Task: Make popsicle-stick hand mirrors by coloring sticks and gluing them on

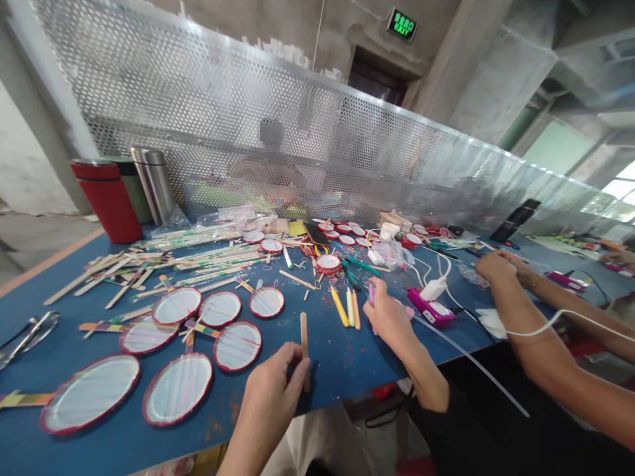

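My left hand (272, 390) pinches a plain wooden craft stick (303, 327) between thumb and fingers, holding it upright at the table's near edge. In my right hand (391, 317) is a slim purple crayon (372, 295), partly covered by the fingers. Just left of that hand lie a yellow crayon (340, 307), a paler yellow one (350, 308) and an orange one (356, 311). On the left side rest several round, red-rimmed white discs, such as this small hand drum (178, 389); some have colour-striped stick handles (102, 327).
Loose wooden sticks (198, 261) are heaped at the back left, near a red tumbler (106, 198) and a steel flask (153, 185). Green-handled pliers (353, 271) lie centrally. A purple power strip (430, 307) with white cables sits right, beside a co-worker's hands (496, 268). A perforated metal screen (317, 139) stands behind.
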Available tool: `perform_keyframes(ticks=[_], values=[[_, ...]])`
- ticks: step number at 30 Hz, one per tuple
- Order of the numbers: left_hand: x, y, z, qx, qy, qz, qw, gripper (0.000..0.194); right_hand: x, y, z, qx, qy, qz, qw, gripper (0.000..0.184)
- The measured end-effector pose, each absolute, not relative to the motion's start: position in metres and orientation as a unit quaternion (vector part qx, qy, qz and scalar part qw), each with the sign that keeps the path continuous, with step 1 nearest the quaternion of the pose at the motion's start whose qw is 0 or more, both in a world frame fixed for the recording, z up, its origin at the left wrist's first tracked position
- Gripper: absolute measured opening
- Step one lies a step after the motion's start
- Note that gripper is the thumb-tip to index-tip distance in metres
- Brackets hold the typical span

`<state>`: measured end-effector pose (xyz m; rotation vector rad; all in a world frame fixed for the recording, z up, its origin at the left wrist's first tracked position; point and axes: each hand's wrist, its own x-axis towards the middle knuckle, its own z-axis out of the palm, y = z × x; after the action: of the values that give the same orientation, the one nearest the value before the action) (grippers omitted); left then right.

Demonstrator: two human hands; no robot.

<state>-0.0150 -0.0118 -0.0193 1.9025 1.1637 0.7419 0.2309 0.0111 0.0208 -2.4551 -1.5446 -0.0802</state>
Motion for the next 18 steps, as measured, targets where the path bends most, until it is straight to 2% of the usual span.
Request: perform_keyframes(ticks=[4,7,11,18], values=[[-0.014,-0.012,-0.018,0.720,0.468,0.296,0.418,0.014,0.226,-0.001,0.021,-0.806,-0.552,0.030,0.214,0.061],[-0.013,-0.012,-0.015,0.713,0.466,0.283,0.441,0.014,0.215,-0.010,0.015,-0.766,-0.573,0.095,0.275,0.059],[-0.012,-0.012,-0.013,0.716,0.474,0.275,0.432,0.013,0.196,-0.020,0.000,-0.673,-0.571,0.212,0.420,0.057],[-0.011,-0.010,-0.013,0.730,0.489,0.252,0.406,0.020,0.185,-0.027,-0.020,-0.674,-0.540,0.192,0.467,0.053]])
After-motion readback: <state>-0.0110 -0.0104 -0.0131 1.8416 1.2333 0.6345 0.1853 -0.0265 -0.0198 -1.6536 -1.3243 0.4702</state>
